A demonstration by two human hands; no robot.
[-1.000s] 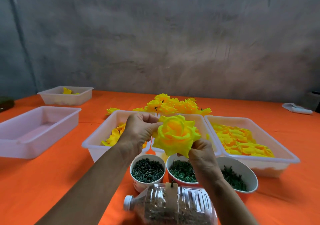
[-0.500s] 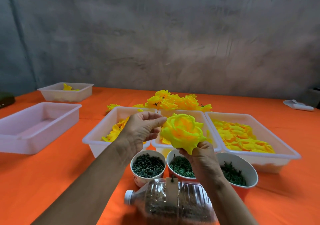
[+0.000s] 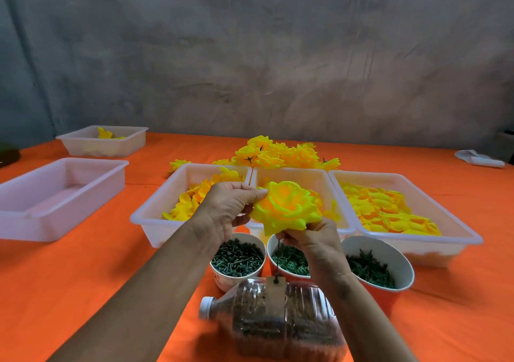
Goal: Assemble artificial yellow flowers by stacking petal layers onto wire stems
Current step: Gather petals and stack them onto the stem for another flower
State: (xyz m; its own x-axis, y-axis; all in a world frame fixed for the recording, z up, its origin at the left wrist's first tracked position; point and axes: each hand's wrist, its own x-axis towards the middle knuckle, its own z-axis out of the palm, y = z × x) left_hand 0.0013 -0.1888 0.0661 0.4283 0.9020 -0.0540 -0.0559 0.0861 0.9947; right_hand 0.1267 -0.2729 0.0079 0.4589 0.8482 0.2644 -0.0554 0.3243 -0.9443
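Step in hand: seating petal layers on the wire stem (image 3: 277, 260), which is standing up from a plastic bottle (image 3: 281, 320) lying on its side at the near edge of the bench (image 3: 83, 278). The flower (image 3: 286, 207) is sitting at the top of the stem, above the middle paper cup (image 3: 289, 261). The left hand (image 3: 230, 208) is pinching the flower's left petal edge; the right hand (image 3: 314, 236) is gripping its underside at the stem. Judgement: bloom looking nearly full; next move probably calls for pressing the layers down or fetching a green part from a cup. Petal trays (image 3: 403, 211) are lying just beyond the cups, finished flowers (image 3: 281, 153) piled farther back. The cups are crowding the bottle, so reaching needs care.
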